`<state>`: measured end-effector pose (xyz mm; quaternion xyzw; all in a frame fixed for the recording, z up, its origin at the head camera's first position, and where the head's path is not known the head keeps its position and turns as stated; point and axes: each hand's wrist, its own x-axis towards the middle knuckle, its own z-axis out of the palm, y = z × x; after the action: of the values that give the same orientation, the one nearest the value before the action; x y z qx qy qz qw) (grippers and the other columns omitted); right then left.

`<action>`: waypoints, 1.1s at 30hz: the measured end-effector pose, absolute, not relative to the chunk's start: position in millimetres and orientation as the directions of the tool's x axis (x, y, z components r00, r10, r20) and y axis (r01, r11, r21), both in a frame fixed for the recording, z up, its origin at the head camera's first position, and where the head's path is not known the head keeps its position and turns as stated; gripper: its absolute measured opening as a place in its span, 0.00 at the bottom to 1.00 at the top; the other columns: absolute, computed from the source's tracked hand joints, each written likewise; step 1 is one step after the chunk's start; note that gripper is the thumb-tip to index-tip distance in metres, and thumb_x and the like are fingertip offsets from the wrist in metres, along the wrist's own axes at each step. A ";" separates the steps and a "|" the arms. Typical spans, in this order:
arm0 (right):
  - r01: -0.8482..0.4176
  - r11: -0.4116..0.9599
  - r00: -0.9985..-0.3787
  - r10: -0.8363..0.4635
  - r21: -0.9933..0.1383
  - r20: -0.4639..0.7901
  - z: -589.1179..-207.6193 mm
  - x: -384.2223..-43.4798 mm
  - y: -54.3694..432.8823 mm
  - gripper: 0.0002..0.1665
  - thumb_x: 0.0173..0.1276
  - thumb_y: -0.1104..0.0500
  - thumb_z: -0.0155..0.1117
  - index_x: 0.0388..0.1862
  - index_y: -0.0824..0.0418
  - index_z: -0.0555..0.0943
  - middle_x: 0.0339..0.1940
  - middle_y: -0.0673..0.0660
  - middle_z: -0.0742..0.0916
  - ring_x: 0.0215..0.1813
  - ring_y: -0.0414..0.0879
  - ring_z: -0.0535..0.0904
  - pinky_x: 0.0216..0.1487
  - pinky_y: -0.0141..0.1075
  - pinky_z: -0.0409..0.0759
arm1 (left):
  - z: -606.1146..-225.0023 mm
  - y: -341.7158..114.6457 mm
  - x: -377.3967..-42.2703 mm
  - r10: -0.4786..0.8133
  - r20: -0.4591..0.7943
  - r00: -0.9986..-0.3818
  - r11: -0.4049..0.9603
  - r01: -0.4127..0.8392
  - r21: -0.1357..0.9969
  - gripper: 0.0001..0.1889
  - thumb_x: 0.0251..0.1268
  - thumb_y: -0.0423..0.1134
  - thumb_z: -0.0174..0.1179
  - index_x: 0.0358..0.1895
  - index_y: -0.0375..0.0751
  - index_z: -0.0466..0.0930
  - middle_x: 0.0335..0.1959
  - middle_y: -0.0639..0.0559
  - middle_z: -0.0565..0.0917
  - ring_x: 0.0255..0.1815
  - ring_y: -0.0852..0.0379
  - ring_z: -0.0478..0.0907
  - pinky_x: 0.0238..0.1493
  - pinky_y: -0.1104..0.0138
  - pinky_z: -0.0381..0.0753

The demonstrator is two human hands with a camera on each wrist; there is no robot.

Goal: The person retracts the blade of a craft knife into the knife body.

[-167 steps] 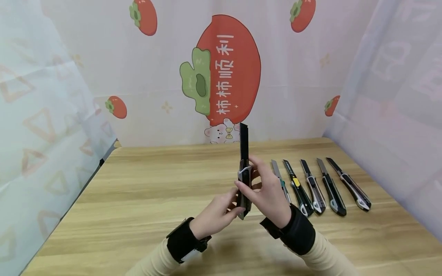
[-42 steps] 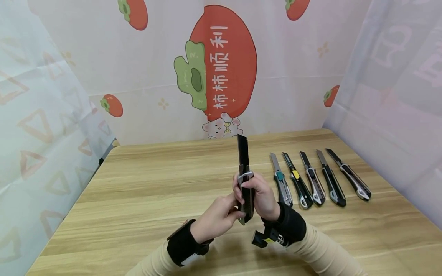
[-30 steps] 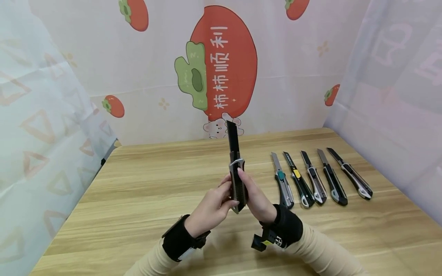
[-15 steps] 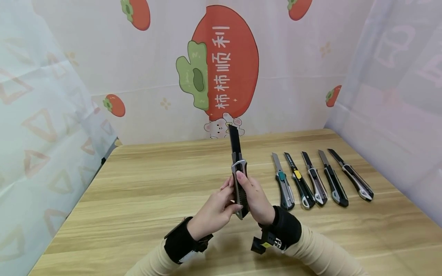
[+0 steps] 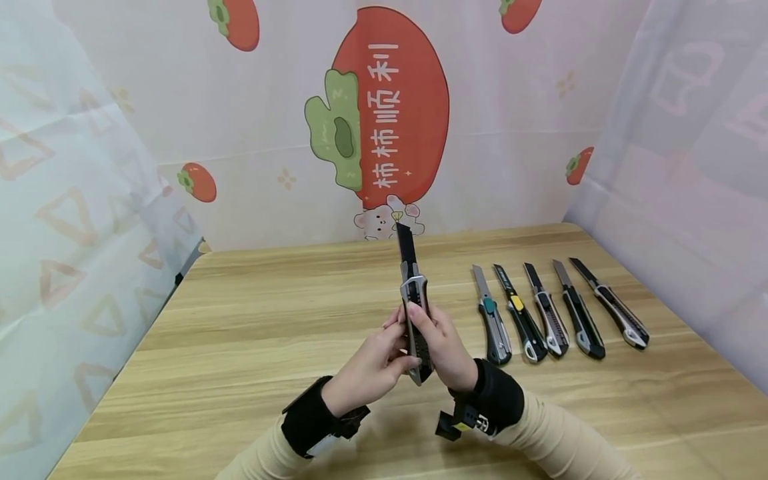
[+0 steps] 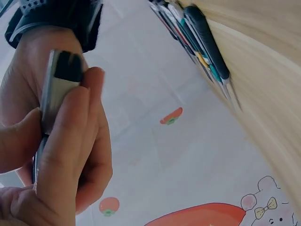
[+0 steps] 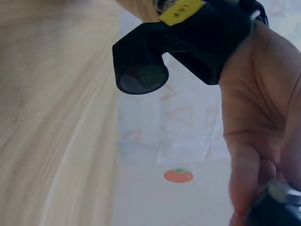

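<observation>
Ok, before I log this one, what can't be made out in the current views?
Head: part of the left hand, hidden behind the held knife and the right hand.
Head: the print on the yellow-slider knife, too small to read.
Left wrist: most of the held knife, hidden by fingers.
Left wrist: the other knives one by one, since they overlap.
Right wrist: the held knife's details, blurred and cut off by the bottom edge.

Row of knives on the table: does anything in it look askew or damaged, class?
The rightmost knife looks askew: it slants more than the other four knives, though perspective may exaggerate that. No damage shows.
</observation>
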<state>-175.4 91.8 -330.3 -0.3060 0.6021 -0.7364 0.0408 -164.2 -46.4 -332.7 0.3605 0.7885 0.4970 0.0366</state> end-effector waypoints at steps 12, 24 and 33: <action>-0.383 -0.300 -0.743 -0.461 -0.874 0.484 -332.8 -177.3 92.5 0.12 0.68 0.63 0.37 0.40 0.72 0.66 0.39 0.53 0.78 0.40 0.42 0.74 0.42 0.33 0.72 | -331.3 -49.2 -164.6 0.593 0.334 -0.733 0.273 0.573 0.773 0.19 0.52 0.22 0.52 0.50 0.29 0.64 0.42 0.38 0.78 0.41 0.54 0.76 0.37 0.75 0.76; -0.180 -0.180 -0.809 -0.532 -0.967 0.250 -326.1 -177.0 97.5 0.29 0.69 0.47 0.33 0.57 0.68 0.60 0.48 0.59 0.73 0.44 0.40 0.72 0.47 0.34 0.69 | -324.0 -54.2 -167.3 0.548 0.442 -0.710 0.257 0.646 0.719 0.22 0.53 0.23 0.53 0.54 0.34 0.62 0.44 0.40 0.78 0.41 0.56 0.78 0.37 0.75 0.77; -0.075 -0.063 -0.783 -0.614 -0.995 0.098 -329.2 -183.1 96.5 0.34 0.68 0.42 0.25 0.53 0.71 0.61 0.36 0.58 0.78 0.33 0.40 0.78 0.36 0.44 0.78 | -326.3 -58.9 -170.2 0.534 0.474 -0.700 0.365 0.697 0.617 0.16 0.52 0.25 0.54 0.46 0.34 0.65 0.26 0.47 0.81 0.18 0.68 0.67 0.19 0.78 0.69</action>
<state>-183.1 96.5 -329.2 -0.2630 0.6551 -0.6799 0.1984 -170.2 -58.9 -326.3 0.3752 0.8205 0.4202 -0.0970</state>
